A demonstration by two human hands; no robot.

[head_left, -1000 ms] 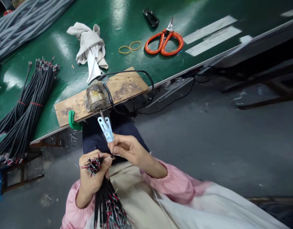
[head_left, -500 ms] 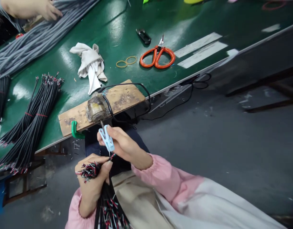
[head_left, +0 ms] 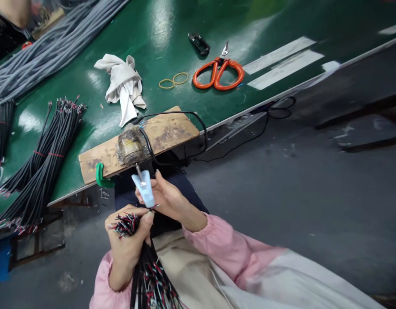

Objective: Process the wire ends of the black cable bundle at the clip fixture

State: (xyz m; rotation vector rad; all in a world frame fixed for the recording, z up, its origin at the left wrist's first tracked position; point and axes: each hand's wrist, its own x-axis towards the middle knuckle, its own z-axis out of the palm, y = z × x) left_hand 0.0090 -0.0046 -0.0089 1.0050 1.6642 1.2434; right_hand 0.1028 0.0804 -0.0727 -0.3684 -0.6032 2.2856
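Right hand (head_left: 170,201): thumb lifted off the blue peg (head_left: 148,195) since half a second ago; it sits at 4 o'clock from the peg, fingers curled behind; whether they grip it I cannot tell.
Left hand (head_left: 127,246): at 7 o'clock, closed around a bundle of black wires (head_left: 153,279).
Peg: on the tip of a metal rod (head_left: 138,169), just beyond the wooden board (head_left: 175,126).
Table (head_left: 175,34): glossy green; white rag (head_left: 122,79) towards 12, red-handled scissors (head_left: 228,87) at 1, grey cables (head_left: 53,60) between 10 and 11.
Floor (head_left: 281,193): grey, scattered with scraps, spreading from 2 to 5.
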